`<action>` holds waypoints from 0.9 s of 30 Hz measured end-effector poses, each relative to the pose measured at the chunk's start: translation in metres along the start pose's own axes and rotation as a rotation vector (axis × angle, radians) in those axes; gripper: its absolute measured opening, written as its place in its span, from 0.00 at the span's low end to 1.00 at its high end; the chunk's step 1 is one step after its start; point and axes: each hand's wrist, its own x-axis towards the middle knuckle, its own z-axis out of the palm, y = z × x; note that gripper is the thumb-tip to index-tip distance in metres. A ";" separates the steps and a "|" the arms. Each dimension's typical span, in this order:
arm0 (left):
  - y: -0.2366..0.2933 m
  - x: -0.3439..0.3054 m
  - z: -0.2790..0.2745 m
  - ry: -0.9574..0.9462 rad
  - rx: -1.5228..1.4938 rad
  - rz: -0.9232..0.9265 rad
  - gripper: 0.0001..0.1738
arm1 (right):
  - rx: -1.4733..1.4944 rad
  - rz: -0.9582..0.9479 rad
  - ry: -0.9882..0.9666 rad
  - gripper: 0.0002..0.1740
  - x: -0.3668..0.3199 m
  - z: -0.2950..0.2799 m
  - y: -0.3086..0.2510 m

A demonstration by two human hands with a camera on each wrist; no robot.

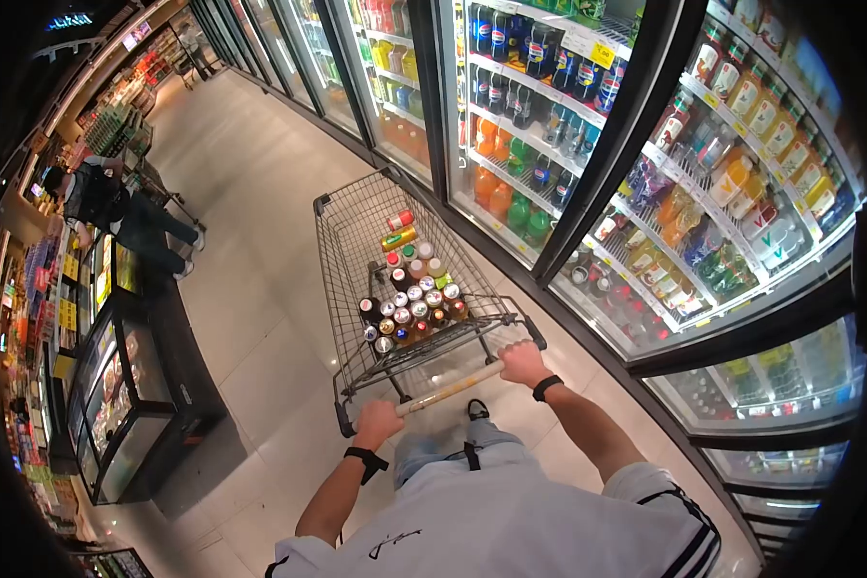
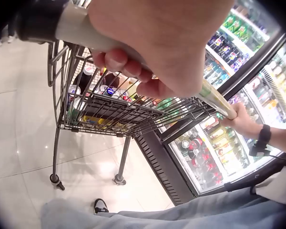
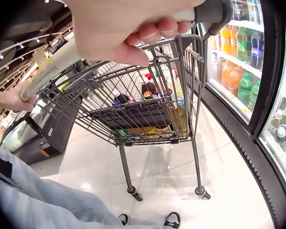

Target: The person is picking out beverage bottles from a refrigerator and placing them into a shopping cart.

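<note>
Both hands grip the pale handle bar (image 1: 450, 389) of a wire shopping cart (image 1: 342, 279). My left hand (image 1: 379, 422) holds its left end, and my right hand (image 1: 524, 364) its right end. In the left wrist view the fingers of the left hand (image 2: 152, 43) curl under the bar; in the right wrist view those of the right hand (image 3: 128, 28) do the same. Bottles and cans (image 1: 419, 310) stand grouped at the near end of the basket. A yellow can (image 1: 399, 237) and a red-and-white one (image 1: 400, 220) lie farther forward.
Glass-door drink coolers (image 1: 539, 125) line the right side, close to the cart. On the left stands a low black display freezer (image 1: 130, 385), with a person in dark clothes (image 1: 116, 207) leaning over the cases behind it. Tiled floor (image 1: 250, 193) runs ahead between them.
</note>
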 end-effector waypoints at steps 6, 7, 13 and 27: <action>-0.083 0.001 -0.013 0.043 0.061 0.106 0.16 | 0.038 0.129 0.108 0.08 0.008 0.014 -0.083; -0.098 -0.003 -0.013 0.027 0.068 0.134 0.16 | 0.030 0.169 0.109 0.08 0.005 0.020 -0.100; -0.197 0.005 -0.017 0.089 0.108 0.436 0.16 | 0.029 0.375 0.082 0.07 -0.005 0.041 -0.214; -0.270 0.012 -0.032 0.066 0.182 0.661 0.14 | 0.066 0.664 0.115 0.07 -0.037 0.060 -0.346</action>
